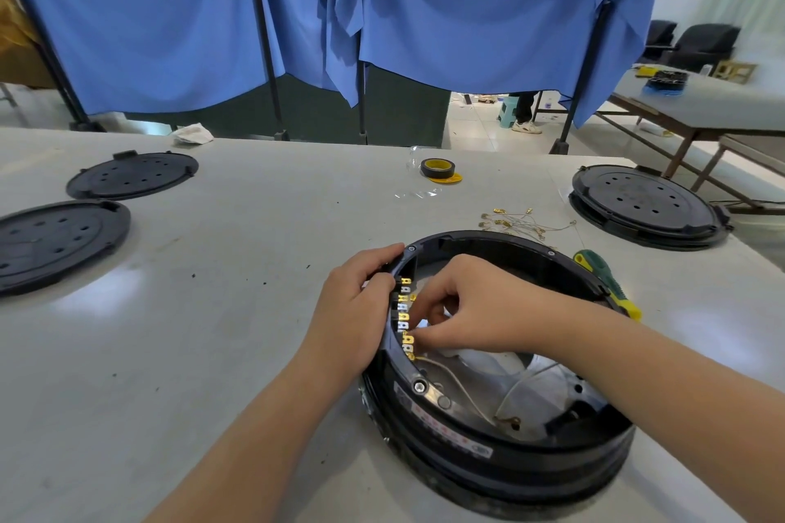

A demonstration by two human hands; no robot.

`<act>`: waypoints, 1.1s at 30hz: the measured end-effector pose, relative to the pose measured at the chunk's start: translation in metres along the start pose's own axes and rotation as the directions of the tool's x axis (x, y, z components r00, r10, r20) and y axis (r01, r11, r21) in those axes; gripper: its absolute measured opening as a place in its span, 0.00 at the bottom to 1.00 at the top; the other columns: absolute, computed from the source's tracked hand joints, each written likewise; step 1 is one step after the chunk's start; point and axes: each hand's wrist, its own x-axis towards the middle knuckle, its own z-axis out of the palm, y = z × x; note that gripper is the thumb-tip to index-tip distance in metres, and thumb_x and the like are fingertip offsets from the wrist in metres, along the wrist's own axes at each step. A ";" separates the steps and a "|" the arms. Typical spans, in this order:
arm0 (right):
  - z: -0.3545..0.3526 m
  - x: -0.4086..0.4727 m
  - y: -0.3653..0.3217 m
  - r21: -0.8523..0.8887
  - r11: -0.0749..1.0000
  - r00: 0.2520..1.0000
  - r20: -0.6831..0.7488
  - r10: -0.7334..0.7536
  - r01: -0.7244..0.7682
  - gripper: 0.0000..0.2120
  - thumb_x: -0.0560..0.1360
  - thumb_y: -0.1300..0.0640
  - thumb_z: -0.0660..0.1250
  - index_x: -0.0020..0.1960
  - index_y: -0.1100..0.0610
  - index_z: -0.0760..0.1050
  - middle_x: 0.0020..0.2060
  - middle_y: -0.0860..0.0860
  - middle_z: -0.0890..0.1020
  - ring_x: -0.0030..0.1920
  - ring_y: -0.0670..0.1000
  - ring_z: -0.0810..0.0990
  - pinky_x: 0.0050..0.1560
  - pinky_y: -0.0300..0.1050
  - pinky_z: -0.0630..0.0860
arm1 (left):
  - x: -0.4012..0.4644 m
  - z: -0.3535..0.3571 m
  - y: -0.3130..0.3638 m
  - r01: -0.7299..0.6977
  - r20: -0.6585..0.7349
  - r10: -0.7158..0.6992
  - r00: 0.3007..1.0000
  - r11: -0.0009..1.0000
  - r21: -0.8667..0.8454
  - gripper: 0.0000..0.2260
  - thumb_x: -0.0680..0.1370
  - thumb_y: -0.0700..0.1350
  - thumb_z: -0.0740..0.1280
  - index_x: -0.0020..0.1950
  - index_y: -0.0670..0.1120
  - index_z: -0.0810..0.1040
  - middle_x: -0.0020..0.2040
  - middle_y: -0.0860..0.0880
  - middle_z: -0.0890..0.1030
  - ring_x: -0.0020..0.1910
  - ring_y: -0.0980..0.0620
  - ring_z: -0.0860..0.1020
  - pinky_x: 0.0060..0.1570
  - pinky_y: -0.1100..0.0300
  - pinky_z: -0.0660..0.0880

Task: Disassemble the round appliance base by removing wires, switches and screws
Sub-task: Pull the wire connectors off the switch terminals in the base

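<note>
— So where does the round appliance base [501, 433] sit?

— At the near edge of the table [255, 268], about five o'clock from the table's middle, open side up. The left hand [357, 310] grips its rim at nine o'clock, fingers curled over the edge. The right hand [471, 306] reaches inside, its fingertips pinching at the row of brass terminals [405, 318] on the switch block along that same wall; which tab it holds cannot be told.

— How would it handle?

— The shell looks like stiff plastic, bulky rather than heavy, so the rim is the sensible hold. The terminals look small and bendable, probably best pulled straight off by the metal tab, not by the lead.

— What is inside?

— Thin white wires [467, 391] lie loose on the metal floor, ending near six o'clock, and a screw [419, 386] is seated in the rim at seven.

— And beyond?

— A green-and-yellow screwdriver [607, 280] lies just beside the base at two o'clock. A heap of pulled wires with brass ends [516, 223] lies at twelve, a tape roll [438, 169] farther off, two black perforated covers [131, 175] at ten, and another base [645, 204] at one.
</note>
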 end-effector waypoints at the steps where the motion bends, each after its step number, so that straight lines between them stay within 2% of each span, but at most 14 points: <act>1: 0.000 0.001 0.000 -0.004 1.000 1.000 -0.006 0.005 -0.005 0.03 0.66 0.52 0.69 0.36 0.46 0.83 0.26 0.49 0.79 0.26 0.41 0.71 0.28 0.31 0.66 | 0.000 0.000 0.000 -0.001 -0.001 0.001 1.000 1.000 0.001 0.18 0.78 0.34 0.58 0.62 0.49 0.79 0.57 0.54 0.81 0.56 0.61 0.77 0.49 0.77 0.72; 4: 0.002 0.003 0.000 -0.037 0.999 0.999 -0.035 0.003 -0.004 0.05 0.67 0.51 0.70 0.33 0.42 0.80 0.25 0.46 0.78 0.26 0.41 0.71 0.28 0.32 0.66 | 0.000 0.000 0.000 -0.004 -0.006 0.004 1.000 1.000 0.004 0.18 0.78 0.34 0.58 0.61 0.49 0.79 0.57 0.54 0.81 0.57 0.59 0.77 0.50 0.76 0.72; 9: 0.004 0.003 -0.001 0.001 1.000 0.999 -0.034 0.018 -0.018 0.05 0.68 0.56 0.71 0.34 0.50 0.82 0.24 0.49 0.79 0.25 0.41 0.73 0.27 0.28 0.66 | 0.000 0.000 0.000 -0.003 -0.002 0.003 1.000 1.000 -0.007 0.18 0.78 0.34 0.58 0.61 0.49 0.79 0.57 0.54 0.80 0.57 0.60 0.77 0.50 0.74 0.73; 14: 0.004 0.003 -0.004 0.021 0.999 1.000 -0.009 0.026 -0.026 0.06 0.66 0.59 0.69 0.32 0.50 0.80 0.22 0.48 0.78 0.24 0.41 0.73 0.26 0.29 0.66 | 0.000 0.000 -0.001 0.007 -0.003 -0.008 1.000 0.999 -0.038 0.19 0.77 0.33 0.58 0.60 0.50 0.80 0.55 0.56 0.81 0.55 0.63 0.77 0.46 0.77 0.72; 25: 0.004 0.004 -0.005 0.041 0.998 0.999 0.010 0.047 -0.048 0.04 0.65 0.59 0.69 0.32 0.53 0.79 0.22 0.46 0.78 0.24 0.40 0.74 0.26 0.29 0.67 | 0.001 0.001 -0.002 0.031 0.000 -0.031 1.000 0.998 -0.057 0.19 0.77 0.34 0.58 0.59 0.51 0.80 0.56 0.55 0.81 0.56 0.60 0.78 0.52 0.68 0.72; 30: 0.002 0.002 -0.002 0.076 0.995 0.998 0.004 0.058 -0.058 0.03 0.64 0.58 0.70 0.32 0.53 0.80 0.25 0.49 0.81 0.26 0.42 0.78 0.30 0.33 0.72 | -0.001 0.001 -0.001 0.034 0.001 -0.034 0.999 0.998 -0.060 0.19 0.78 0.34 0.58 0.60 0.51 0.79 0.57 0.54 0.81 0.57 0.59 0.78 0.55 0.64 0.73; 33: 0.001 0.001 -0.002 0.074 0.996 0.998 0.003 0.055 -0.056 0.03 0.65 0.59 0.70 0.34 0.53 0.81 0.24 0.49 0.81 0.26 0.41 0.77 0.29 0.30 0.70 | -0.001 0.001 0.000 0.038 0.000 -0.038 0.999 0.998 -0.056 0.19 0.78 0.34 0.58 0.61 0.50 0.79 0.58 0.54 0.81 0.57 0.57 0.78 0.57 0.61 0.74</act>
